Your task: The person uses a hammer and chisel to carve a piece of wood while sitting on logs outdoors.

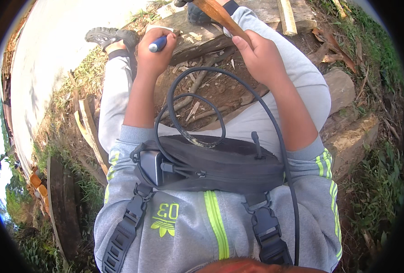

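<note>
My left hand (154,57) is closed around a blue-handled tool (158,44), whose rounded handle end points up toward me. The working end is hidden by the fingers, so its exact kind cannot be told. Beneath this hand lies a weathered log (202,36) with pale wood chips (195,36) on top. My right hand (263,59) grips the lower part of a wooden hammer handle (222,18), slanting up and left. A dark head shows only partly at the top edge, raised over the log.
My outstretched legs straddle the log and bare soil (224,86) with sticks. A black cable (268,107) loops from the waist bag (220,164) between my forearms. Split wood (90,132) lies left, a pale slat (287,18) upper right, stones (352,136) and grass at right.
</note>
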Demonstrator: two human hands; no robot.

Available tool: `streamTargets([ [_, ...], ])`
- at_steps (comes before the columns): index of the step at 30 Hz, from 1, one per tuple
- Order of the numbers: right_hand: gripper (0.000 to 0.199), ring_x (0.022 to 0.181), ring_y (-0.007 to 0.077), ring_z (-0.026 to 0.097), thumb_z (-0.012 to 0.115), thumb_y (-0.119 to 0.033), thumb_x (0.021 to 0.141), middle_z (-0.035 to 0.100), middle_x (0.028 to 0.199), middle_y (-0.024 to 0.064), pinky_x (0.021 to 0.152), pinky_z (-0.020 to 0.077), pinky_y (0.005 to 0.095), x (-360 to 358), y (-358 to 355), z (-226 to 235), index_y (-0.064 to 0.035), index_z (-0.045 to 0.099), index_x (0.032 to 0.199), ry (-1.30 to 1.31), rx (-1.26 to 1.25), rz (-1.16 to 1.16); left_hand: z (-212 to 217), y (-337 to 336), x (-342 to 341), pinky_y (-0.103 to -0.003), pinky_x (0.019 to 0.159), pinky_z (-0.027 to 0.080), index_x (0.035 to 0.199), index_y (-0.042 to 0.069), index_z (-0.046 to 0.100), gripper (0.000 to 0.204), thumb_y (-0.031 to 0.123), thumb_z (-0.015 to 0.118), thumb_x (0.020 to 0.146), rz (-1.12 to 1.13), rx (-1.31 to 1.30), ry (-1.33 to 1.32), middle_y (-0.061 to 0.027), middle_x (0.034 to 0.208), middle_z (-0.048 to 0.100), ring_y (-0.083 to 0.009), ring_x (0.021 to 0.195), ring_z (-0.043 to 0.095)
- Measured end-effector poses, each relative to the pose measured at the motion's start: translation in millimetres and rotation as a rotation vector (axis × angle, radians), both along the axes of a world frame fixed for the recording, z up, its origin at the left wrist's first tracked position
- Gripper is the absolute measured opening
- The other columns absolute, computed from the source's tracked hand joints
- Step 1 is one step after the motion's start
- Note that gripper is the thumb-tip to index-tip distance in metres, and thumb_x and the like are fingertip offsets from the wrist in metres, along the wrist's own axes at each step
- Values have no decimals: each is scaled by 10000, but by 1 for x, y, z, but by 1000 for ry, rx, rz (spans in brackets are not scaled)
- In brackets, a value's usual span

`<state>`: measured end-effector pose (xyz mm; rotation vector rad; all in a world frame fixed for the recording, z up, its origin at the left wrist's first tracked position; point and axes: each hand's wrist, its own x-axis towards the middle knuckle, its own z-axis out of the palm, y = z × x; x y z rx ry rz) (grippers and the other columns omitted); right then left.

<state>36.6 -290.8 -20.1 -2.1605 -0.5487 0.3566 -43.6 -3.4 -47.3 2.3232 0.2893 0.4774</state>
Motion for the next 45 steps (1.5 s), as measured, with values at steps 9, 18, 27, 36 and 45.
streamTargets([
  [9,528,703,220,592,559,-488,1085,633,735,118,698,490,381,20,-19,-29,23,692,1101,140,186,-172,8,13,-62,-357,978,546,1050,60,765,100,68,720,961,-20,-75,43,-91,1109,774,-236,1067,724],
  [18,471,742,338,661,554,-434,1080,679,771,179,723,511,445,15,-15,-16,18,683,1057,128,-3,-39,28,-7,-18,-378,863,570,999,57,785,103,68,766,899,-113,81,12,-119,1002,762,-282,930,732],
  [27,293,953,452,713,537,-263,1078,727,949,254,833,535,559,-26,50,-37,-3,579,1207,117,-175,183,29,0,-36,-375,865,565,996,55,785,108,61,760,892,-66,91,89,-121,989,759,-275,955,732],
  [36,344,1047,458,694,505,-216,1095,721,1061,277,899,519,537,-42,54,-42,-10,540,1368,330,-243,250,43,22,-61,-373,913,567,1024,84,787,149,40,759,884,-3,15,189,-102,1059,756,-262,1008,729],
  [45,347,1046,482,692,513,-262,1088,723,1063,298,895,530,559,-20,40,-62,-5,559,1317,255,-144,129,47,9,-55,-367,905,578,1029,91,788,216,-31,749,856,-302,99,61,-92,1111,750,-261,1045,727],
])
